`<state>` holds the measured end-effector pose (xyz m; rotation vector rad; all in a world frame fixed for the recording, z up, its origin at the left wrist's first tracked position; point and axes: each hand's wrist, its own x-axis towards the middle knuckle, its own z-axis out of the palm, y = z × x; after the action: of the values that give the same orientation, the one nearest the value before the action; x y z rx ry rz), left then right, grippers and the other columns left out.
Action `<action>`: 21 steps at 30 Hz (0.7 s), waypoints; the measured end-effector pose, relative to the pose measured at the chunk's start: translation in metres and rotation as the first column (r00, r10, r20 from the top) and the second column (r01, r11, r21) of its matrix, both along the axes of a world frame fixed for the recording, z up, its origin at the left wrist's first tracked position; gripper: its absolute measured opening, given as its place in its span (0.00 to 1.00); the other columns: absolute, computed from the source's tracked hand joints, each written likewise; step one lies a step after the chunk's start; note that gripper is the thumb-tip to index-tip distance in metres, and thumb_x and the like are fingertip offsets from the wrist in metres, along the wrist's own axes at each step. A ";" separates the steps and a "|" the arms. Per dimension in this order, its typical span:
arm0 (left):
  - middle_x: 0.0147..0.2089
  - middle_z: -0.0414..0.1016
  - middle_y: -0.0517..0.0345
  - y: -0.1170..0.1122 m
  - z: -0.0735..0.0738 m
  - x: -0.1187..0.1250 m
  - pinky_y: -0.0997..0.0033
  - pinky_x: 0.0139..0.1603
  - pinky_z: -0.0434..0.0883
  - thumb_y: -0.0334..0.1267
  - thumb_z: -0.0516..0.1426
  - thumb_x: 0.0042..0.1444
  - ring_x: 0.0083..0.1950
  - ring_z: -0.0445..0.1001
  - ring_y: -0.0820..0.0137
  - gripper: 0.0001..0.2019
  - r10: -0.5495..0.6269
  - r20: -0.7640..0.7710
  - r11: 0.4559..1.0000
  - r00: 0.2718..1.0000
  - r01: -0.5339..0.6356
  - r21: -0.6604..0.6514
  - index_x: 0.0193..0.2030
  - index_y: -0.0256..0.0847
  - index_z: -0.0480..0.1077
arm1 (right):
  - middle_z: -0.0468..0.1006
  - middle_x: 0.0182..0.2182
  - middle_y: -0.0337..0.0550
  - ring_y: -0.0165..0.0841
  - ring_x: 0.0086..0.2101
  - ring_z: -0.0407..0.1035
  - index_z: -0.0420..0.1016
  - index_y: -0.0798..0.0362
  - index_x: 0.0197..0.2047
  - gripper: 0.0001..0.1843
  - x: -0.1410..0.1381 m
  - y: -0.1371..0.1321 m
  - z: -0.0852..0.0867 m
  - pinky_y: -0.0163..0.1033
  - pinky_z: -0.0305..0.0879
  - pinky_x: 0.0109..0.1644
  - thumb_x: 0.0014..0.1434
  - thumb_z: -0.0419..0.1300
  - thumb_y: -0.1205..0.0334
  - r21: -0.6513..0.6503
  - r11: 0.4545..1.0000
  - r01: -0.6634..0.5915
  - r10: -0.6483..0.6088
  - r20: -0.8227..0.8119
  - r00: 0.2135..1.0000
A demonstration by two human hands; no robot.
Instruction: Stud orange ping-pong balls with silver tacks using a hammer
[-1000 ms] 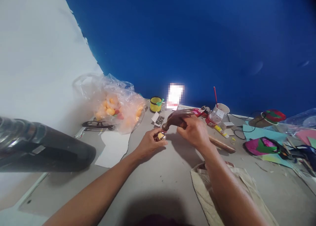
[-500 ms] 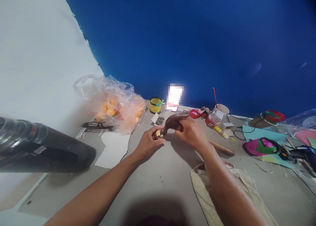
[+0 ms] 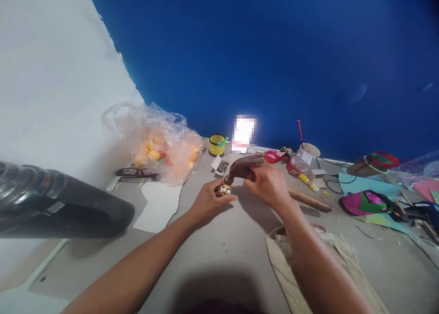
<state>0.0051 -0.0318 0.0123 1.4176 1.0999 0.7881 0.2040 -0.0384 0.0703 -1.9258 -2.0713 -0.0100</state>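
My left hand (image 3: 207, 203) is closed around a small round ball (image 3: 224, 190) with shiny, gold-and-silver studs. In my right hand (image 3: 269, 183) is a claw hammer (image 3: 244, 165), gripped close to its dark metal head. Its wooden handle (image 3: 310, 200) sticks out behind the hand to the right. The hammer's striking end hangs just above the ball's far side; a small gap shows between them. Beyond my left hand lies an open white box (image 3: 221, 166) of small shiny metal pieces, too small to name surely. Fingers of the left hand hide part of the ball.
A large dark cylinder (image 3: 65, 204) lies at the left. Behind are a plastic bag (image 3: 161, 144) of orange balls, eyeglasses (image 3: 137, 173), a yellow tin (image 3: 216, 144) and a bright, blurred-out screen (image 3: 243, 133). A cloth (image 3: 329, 263) lies under my right forearm; craft papers (image 3: 358, 184) are at right.
The hammer head has lifted slightly off the ball, and more of the studded surface shows. My right hand has shifted a little right with the hammer. The left still holds the ball.
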 end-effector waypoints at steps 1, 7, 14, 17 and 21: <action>0.32 0.70 0.62 -0.001 0.001 0.000 0.75 0.31 0.67 0.43 0.69 0.46 0.33 0.67 0.72 0.16 0.004 -0.002 1.000 1.000 -0.004 -0.004 0.39 0.38 0.75 | 0.81 0.40 0.48 0.38 0.33 0.71 0.82 0.51 0.40 0.12 0.001 0.000 0.001 0.38 0.55 0.33 0.55 0.58 0.63 0.036 0.999 0.026 -0.026 -0.008 1.000; 0.27 0.65 0.65 -0.001 -0.001 0.003 0.73 0.31 0.61 0.43 0.66 0.47 0.30 0.62 0.73 0.12 0.045 -0.192 0.994 0.980 -0.024 0.107 0.30 0.39 0.70 | 0.82 0.42 0.47 0.37 0.34 0.72 0.83 0.49 0.43 0.13 -0.001 -0.004 0.002 0.38 0.57 0.33 0.56 0.59 0.63 0.006 0.991 -0.134 0.134 -0.004 0.991; 0.28 0.71 0.63 -0.002 0.003 0.005 0.70 0.35 0.62 0.43 0.67 0.46 0.31 0.66 0.70 0.12 0.164 -0.388 0.961 0.907 -0.057 0.272 0.31 0.40 0.71 | 0.82 0.39 0.46 0.37 0.34 0.71 0.82 0.49 0.43 0.14 0.000 -0.008 0.007 0.39 0.60 0.36 0.55 0.59 0.64 0.082 0.991 -0.103 0.108 -0.062 0.992; 0.28 0.71 0.62 -0.002 -0.001 0.005 0.69 0.36 0.61 0.42 0.66 0.48 0.31 0.67 0.70 0.11 0.147 -0.424 0.961 0.894 -0.027 0.275 0.29 0.41 0.69 | 0.81 0.38 0.45 0.35 0.33 0.70 0.79 0.50 0.36 0.09 0.000 -0.007 0.008 0.37 0.57 0.35 0.53 0.59 0.67 -0.037 0.981 -0.192 0.188 -0.104 0.977; 0.32 0.74 0.62 -0.001 -0.005 0.004 0.68 0.40 0.65 0.39 0.66 0.48 0.34 0.70 0.68 0.09 0.182 -0.383 0.947 0.906 -0.057 0.317 0.33 0.41 0.72 | 0.79 0.36 0.45 0.34 0.33 0.68 0.76 0.52 0.34 0.04 0.008 0.002 0.006 0.37 0.54 0.34 0.53 0.61 0.65 -0.107 0.988 -0.113 0.099 -0.134 0.986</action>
<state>0.0087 -0.0326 0.0074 1.8421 1.4450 0.7902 0.2122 -0.0360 0.0763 -1.8241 -2.1262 0.2549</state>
